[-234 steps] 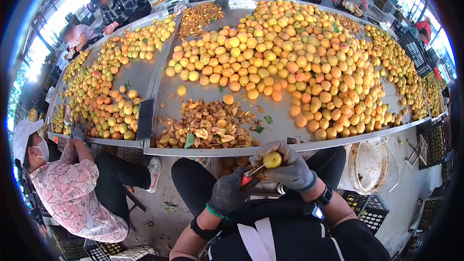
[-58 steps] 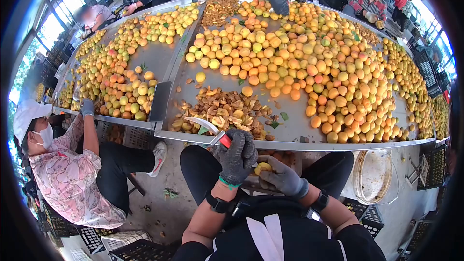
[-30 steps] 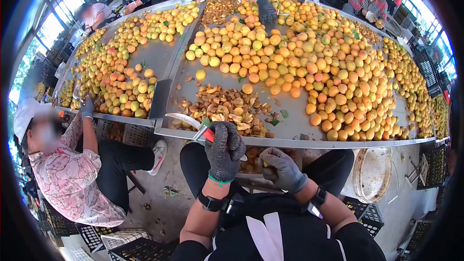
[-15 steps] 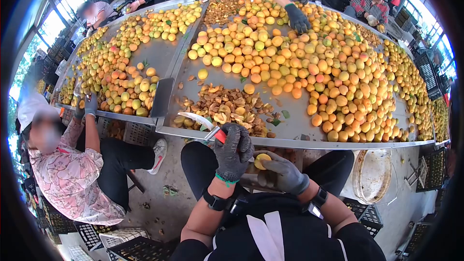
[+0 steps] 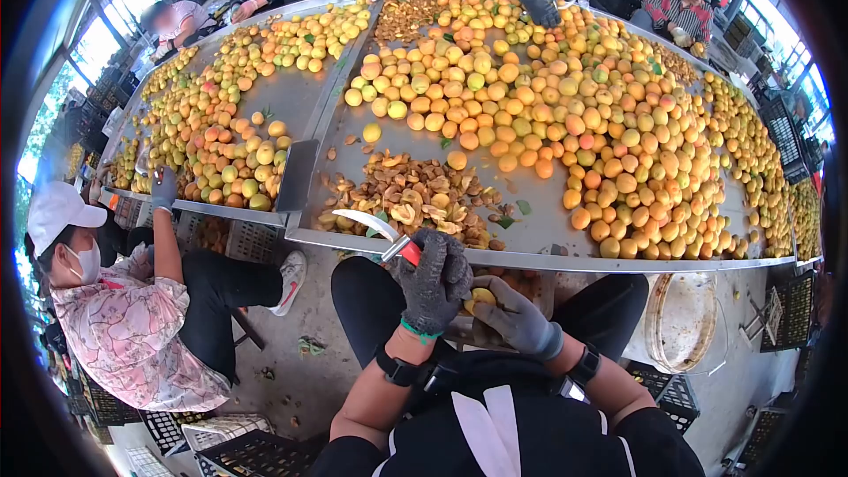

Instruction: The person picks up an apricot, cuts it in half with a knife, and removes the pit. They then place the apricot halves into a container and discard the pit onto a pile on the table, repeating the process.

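Note:
In the head view my left hand (image 5: 432, 278), in a dark grey glove, is closed around the red handle (image 5: 410, 253) of a curved knife. Its hooked metal blade (image 5: 371, 222) points up and left, over the near edge of the metal table. My right hand (image 5: 517, 316), also gloved, grips a yellow apricot (image 5: 480, 299) in its fingers. The fruit is close beside my left fingers, above my lap, and is partly hidden by the right fingers. Ahead of the blade lies a heap of brown and orange apricot scraps (image 5: 424, 190).
Whole apricots (image 5: 636, 159) cover much of the metal table (image 5: 340, 137). A raised divider (image 5: 297, 177) separates the left section, where a person in a pink patterned top (image 5: 132, 327) sits. More people work across the table. A whitish bucket (image 5: 685, 322) stands on the floor at right.
Both my hands have shifted slightly, bringing the apricot closer to my left fingers. Across the table, a person's gloved hand has drawn back from the fruit. The person at left has turned toward the table.

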